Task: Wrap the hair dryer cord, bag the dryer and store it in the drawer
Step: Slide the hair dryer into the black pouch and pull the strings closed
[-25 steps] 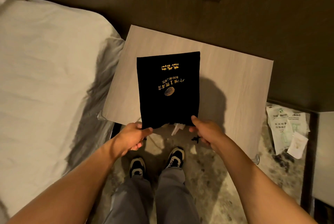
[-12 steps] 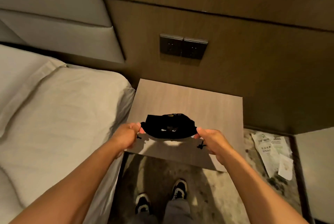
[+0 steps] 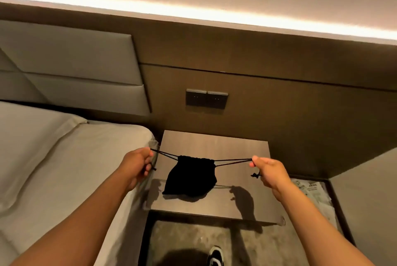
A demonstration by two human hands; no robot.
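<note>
Both your left hand [image 3: 137,163] and right hand [image 3: 267,169] pinch the drawstrings [image 3: 233,161]; pull evenly outward, keeping the black bag [image 3: 191,176] over the nightstand's [image 3: 214,143] front edge.

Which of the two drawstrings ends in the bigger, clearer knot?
The one in the right hand: its knot dangles clearly below the thumb; the left one barely shows.

Bag [image 3: 190,176] plain black, cords [image 3: 233,161] black. Tabletop [image 3: 214,143] brown woodgrain. Bed [image 3: 64,158] off-white. Floor [image 3: 182,242] mottled grey-brown.
</note>
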